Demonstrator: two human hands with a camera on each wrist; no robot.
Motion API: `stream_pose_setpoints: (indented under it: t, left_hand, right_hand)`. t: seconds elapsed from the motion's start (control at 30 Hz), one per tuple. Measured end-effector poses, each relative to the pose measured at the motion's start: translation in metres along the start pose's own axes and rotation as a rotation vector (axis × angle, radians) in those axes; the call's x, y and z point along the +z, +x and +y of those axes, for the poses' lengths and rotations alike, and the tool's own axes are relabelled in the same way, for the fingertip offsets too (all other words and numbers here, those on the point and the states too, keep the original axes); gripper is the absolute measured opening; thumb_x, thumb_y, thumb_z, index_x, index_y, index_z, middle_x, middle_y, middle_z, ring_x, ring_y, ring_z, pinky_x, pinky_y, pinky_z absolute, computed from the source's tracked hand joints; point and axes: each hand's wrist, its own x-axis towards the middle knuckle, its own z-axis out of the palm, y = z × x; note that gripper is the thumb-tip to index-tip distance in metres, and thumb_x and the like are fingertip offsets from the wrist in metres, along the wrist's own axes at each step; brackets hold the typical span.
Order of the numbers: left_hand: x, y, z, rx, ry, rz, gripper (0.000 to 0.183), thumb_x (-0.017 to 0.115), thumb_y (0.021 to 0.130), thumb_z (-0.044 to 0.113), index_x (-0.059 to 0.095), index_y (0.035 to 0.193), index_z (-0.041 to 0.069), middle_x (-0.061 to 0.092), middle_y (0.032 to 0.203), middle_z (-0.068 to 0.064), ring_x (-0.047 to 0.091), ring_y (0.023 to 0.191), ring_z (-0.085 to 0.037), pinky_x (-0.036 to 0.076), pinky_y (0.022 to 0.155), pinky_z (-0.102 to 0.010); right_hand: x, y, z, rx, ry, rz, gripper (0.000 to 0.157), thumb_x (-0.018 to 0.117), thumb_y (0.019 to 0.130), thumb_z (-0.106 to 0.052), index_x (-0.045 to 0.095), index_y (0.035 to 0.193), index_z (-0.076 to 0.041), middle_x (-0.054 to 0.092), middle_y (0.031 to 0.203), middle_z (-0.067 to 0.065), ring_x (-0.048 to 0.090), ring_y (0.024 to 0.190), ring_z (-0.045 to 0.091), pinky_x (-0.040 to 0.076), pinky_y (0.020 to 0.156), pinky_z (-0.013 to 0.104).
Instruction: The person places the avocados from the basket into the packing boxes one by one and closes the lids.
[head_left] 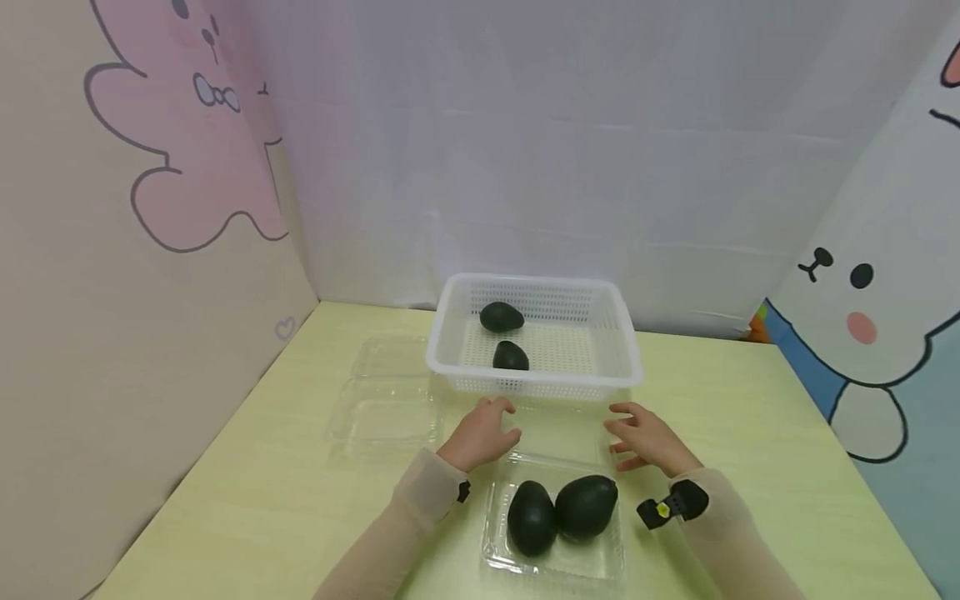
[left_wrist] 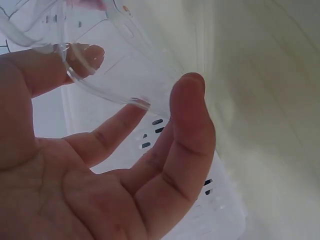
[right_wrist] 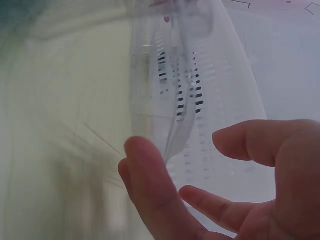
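Lower centre of the frame, I have the clear lid (head_left: 561, 427) spanning crosswise between my left grip (head_left: 480, 435) and right grip (head_left: 649, 438), both close, loosely spread, pinching nothing.

The clear plastic box (head_left: 557, 568) lies open on the table (head_left: 247, 500), its see-through lid (head_left: 558, 429) toward twelve o'clock; inside, two dark green avocados (head_left: 587, 507) sit side by side at nine and two o'clock

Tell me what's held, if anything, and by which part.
The left hand seemingly holds the clear, rectangular plastic lid by its edge; the right hand's hold is unclear.
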Motion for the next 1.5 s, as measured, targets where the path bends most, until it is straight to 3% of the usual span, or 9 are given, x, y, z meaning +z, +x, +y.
stream_pose_setpoints:
  t: [0.17,0.5,1.07,1.27,1.5]
  left_hand:
    - [0.005,0.004,-0.003,-0.01,0.001,-0.004,0.036,0.063,0.089,0.023,0.058,0.12,0.004,0.053,0.105,-0.016,0.052,0.077,-0.023,0.047,0.073,-0.038]
    - [0.01,0.005,-0.005,0.029,-0.044,0.006,0.027,0.06,0.088,0.013,0.063,0.11,-0.002,0.063,0.099,-0.015,0.06,0.091,-0.027,0.049,0.079,-0.039]
    - [0.01,0.0,-0.001,0.028,-0.079,0.029,0.025,0.058,0.088,-0.002,0.064,0.112,-0.002,0.06,0.104,-0.018,0.058,0.097,-0.031,0.049,0.084,-0.043]
    - [0.008,-0.005,0.001,0.045,-0.126,0.058,0.033,0.057,0.081,-0.007,0.063,0.112,0.002,0.054,0.106,-0.018,0.054,0.088,-0.025,0.046,0.072,-0.034]
    - [0.007,-0.006,0.002,0.069,-0.131,0.093,0.038,0.057,0.073,-0.007,0.064,0.109,0.006,0.05,0.104,-0.014,0.044,0.065,-0.014,0.036,0.056,-0.025]
  right_hand:
    - [0.004,0.003,0.0,-0.004,-0.01,0.016,0.059,0.054,0.099,-0.021,0.029,0.144,0.008,0.044,0.133,0.037,0.066,0.095,0.035,0.058,0.065,0.04]
    - [0.01,0.008,0.003,0.019,0.012,0.036,0.064,0.06,0.09,-0.007,0.03,0.144,0.008,0.044,0.13,0.036,0.067,0.076,0.022,0.057,0.06,0.037]
    - [0.008,0.003,-0.001,-0.022,0.045,0.051,0.072,0.06,0.088,-0.003,0.022,0.149,0.002,0.042,0.134,0.035,0.068,0.085,0.026,0.058,0.061,0.04]
    - [0.007,0.001,-0.005,-0.025,-0.001,0.063,0.08,0.066,0.086,-0.004,0.018,0.15,0.006,0.042,0.136,0.035,0.068,0.081,0.025,0.057,0.061,0.039]
    - [0.005,0.001,-0.01,-0.028,-0.031,0.068,0.07,0.068,0.085,-0.007,0.03,0.144,0.002,0.042,0.13,0.032,0.067,0.083,0.023,0.057,0.059,0.039]
